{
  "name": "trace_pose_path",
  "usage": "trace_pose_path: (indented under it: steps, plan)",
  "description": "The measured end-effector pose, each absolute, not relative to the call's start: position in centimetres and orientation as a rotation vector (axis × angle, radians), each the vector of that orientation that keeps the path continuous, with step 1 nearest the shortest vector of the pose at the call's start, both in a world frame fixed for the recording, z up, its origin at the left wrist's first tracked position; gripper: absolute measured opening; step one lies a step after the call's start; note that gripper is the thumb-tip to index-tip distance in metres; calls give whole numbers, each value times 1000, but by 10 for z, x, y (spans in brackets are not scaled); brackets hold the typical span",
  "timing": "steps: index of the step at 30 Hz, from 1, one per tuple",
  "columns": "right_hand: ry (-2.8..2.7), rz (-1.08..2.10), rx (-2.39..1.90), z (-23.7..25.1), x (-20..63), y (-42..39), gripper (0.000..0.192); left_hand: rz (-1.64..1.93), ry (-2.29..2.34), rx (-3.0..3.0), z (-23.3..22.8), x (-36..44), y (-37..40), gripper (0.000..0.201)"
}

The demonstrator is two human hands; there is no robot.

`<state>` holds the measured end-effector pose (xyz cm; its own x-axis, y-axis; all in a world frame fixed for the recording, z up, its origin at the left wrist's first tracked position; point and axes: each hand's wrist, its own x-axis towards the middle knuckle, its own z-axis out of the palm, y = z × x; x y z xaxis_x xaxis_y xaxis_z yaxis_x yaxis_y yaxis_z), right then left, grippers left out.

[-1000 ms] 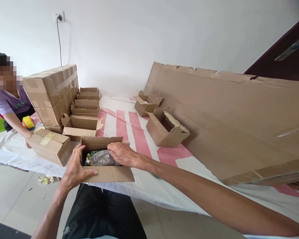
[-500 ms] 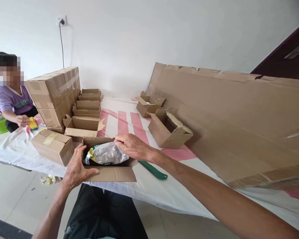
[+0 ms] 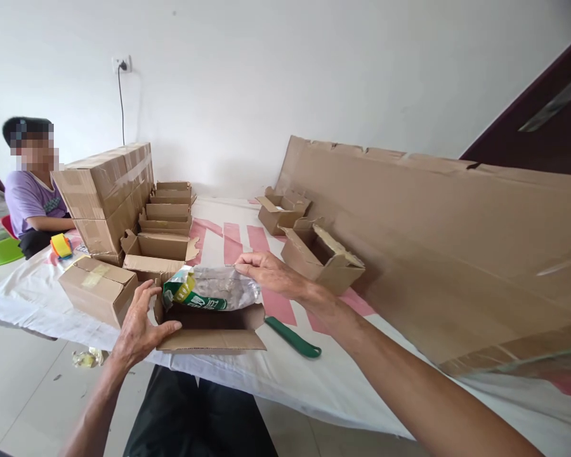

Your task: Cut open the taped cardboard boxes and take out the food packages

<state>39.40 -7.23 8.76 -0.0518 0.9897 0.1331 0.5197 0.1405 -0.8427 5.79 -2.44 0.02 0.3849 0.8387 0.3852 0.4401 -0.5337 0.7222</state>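
Note:
In front of me an open cardboard box (image 3: 212, 339) stands at the table's near edge, its front flap folded outward. My left hand (image 3: 136, 327) grips the box's left end, thumb on the front flap and fingers on the side wall. My right hand (image 3: 269, 273) pinches the upper right part of a clear plastic bag (image 3: 219, 287) with green and yellow print. The bag hangs over the box's opening, partly above its rim; its contents are hard to make out. Just right of the box lies a green-handled tool (image 3: 295, 336), its far end hidden.
Taped boxes (image 3: 109, 190) are stacked at left, with a closed box (image 3: 98, 285) before them. Several open boxes (image 3: 164, 244) stand in a row behind. Two more (image 3: 321, 254) lean near a large cardboard sheet (image 3: 409, 241). A seated person (image 3: 38, 197) is beyond a yellow tape roll (image 3: 61, 246).
My right hand has lifted the plastic bag up from inside the box, showing more green print. The person at left has let go of the yellow roll and drawn the hand back.

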Motion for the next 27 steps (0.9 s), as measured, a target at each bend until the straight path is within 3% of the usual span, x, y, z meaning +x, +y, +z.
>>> trace_pose_path:
  steps: [11,18,23,27]
  plan:
    - [-1247,1091,-1125,80,405,-58,46,1090,736,1713,57,76,20,109]
    - [-1004,1250,-837,51,383,-39,44,918,316,1394,70,116,16,93]
    - [-981,1224,-830,41,365,-32,49,994,409,1418,76,134,17,80]
    - [-1170,1140,-798,57,359,-34,53,1086,462,1425,77,134,27,82]
